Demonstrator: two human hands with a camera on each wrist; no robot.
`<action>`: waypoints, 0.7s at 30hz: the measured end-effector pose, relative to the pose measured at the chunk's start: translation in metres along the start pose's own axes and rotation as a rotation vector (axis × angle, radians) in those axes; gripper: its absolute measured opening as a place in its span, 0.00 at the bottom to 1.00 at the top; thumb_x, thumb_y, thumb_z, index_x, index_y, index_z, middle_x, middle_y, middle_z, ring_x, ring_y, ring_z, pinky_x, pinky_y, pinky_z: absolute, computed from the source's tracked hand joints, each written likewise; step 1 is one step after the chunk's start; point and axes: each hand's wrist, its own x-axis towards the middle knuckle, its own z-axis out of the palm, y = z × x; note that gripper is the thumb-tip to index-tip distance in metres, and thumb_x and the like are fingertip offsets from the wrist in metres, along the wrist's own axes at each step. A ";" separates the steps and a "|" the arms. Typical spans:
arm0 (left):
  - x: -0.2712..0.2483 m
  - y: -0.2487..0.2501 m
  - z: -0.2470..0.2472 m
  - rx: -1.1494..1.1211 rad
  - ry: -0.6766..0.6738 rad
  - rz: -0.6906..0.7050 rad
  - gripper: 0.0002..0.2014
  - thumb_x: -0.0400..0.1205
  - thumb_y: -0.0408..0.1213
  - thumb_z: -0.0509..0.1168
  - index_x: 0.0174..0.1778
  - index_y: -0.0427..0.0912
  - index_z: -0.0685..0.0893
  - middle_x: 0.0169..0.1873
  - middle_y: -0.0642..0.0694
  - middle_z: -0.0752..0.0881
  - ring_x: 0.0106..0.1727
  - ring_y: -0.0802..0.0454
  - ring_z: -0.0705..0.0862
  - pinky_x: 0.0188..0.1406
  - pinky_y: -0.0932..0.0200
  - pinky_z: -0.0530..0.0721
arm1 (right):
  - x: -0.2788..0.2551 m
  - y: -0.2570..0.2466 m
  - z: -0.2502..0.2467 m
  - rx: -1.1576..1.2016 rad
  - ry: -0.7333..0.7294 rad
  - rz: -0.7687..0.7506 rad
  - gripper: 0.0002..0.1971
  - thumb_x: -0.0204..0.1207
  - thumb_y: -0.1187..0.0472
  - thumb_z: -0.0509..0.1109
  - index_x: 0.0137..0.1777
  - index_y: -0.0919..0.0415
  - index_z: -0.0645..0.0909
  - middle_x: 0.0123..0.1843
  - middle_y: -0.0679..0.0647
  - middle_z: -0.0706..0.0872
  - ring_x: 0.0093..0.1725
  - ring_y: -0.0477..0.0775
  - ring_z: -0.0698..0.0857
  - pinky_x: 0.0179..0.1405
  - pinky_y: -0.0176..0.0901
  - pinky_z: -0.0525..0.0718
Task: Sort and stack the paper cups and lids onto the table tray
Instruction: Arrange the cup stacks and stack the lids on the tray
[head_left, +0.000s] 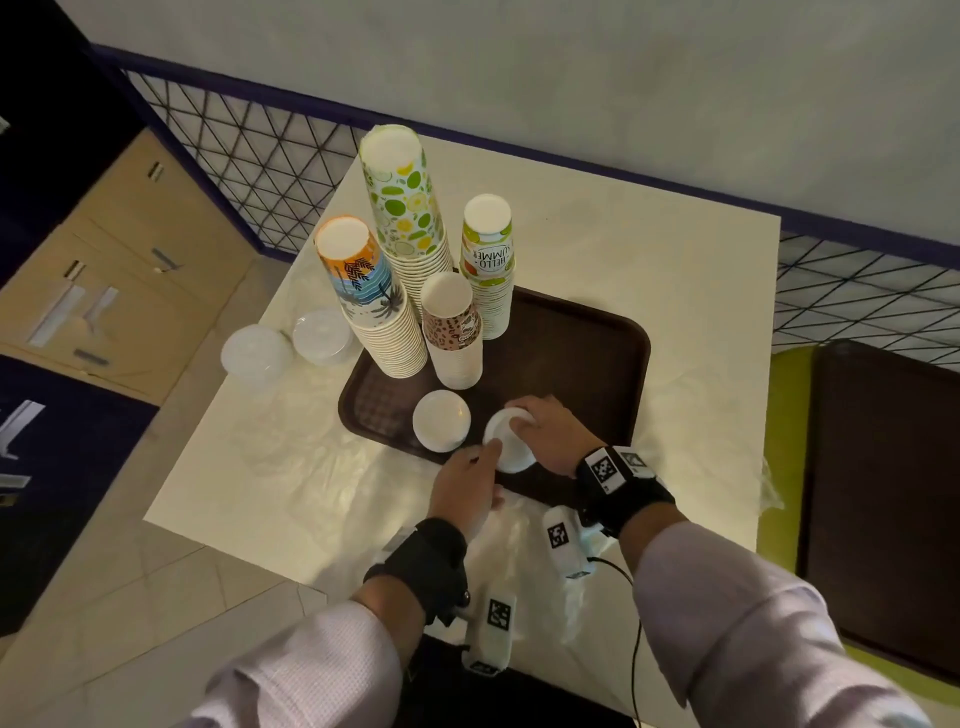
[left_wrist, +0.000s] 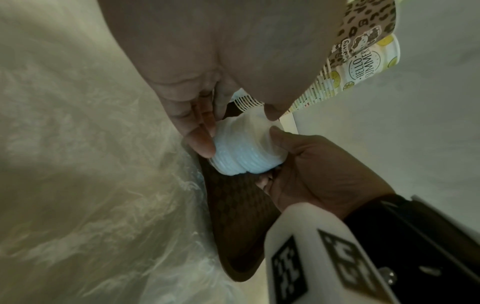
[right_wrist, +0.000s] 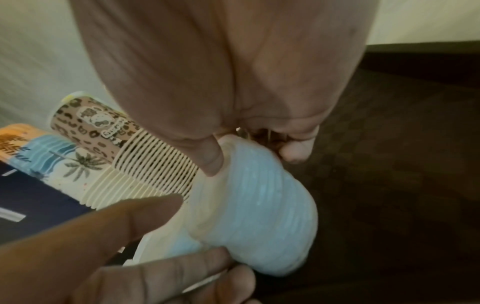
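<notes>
A stack of white lids (head_left: 508, 446) stands tilted at the front edge of the brown tray (head_left: 571, 353), held between both hands. My left hand (head_left: 488, 457) pinches its left side with fingers (left_wrist: 200, 142) and thumb. My right hand (head_left: 522, 422) grips it from the right, thumb (right_wrist: 211, 162) on the ribbed side of the lid stack (right_wrist: 257, 205). A second white lid stack (head_left: 441, 421) sits on the tray just to the left. Behind stand upside-down cup stacks: palm print (head_left: 366, 296), lime print (head_left: 405, 202), Hello Summer (head_left: 487, 260), leopard print (head_left: 452, 332).
Two stacks of clear lids (head_left: 255, 356) (head_left: 322, 335) lie on the white table (head_left: 649, 260) left of the tray. Crinkled clear plastic film (head_left: 311, 467) covers the table's near left part. A dark cushioned seat (head_left: 883, 493) is at the right, a wire mesh fence (head_left: 234, 156) behind.
</notes>
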 end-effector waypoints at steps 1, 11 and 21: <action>0.001 0.000 0.001 0.013 0.001 0.008 0.16 0.91 0.47 0.64 0.60 0.36 0.85 0.37 0.45 0.83 0.38 0.44 0.82 0.44 0.46 0.84 | 0.000 0.001 0.001 0.011 0.004 0.008 0.20 0.88 0.52 0.58 0.78 0.47 0.74 0.73 0.60 0.70 0.72 0.66 0.75 0.78 0.61 0.73; 0.005 0.000 0.004 0.124 0.004 0.076 0.15 0.86 0.52 0.66 0.48 0.45 0.90 0.31 0.46 0.87 0.37 0.46 0.84 0.47 0.38 0.86 | -0.003 0.012 0.005 0.015 0.124 -0.010 0.21 0.87 0.50 0.64 0.79 0.51 0.76 0.73 0.59 0.73 0.72 0.63 0.77 0.74 0.51 0.75; 0.012 -0.003 0.001 0.196 0.046 0.142 0.11 0.83 0.56 0.65 0.45 0.54 0.86 0.43 0.45 0.93 0.51 0.38 0.93 0.59 0.34 0.91 | -0.005 0.007 0.016 0.077 0.237 -0.032 0.19 0.87 0.51 0.64 0.75 0.54 0.81 0.69 0.57 0.81 0.67 0.59 0.82 0.65 0.46 0.79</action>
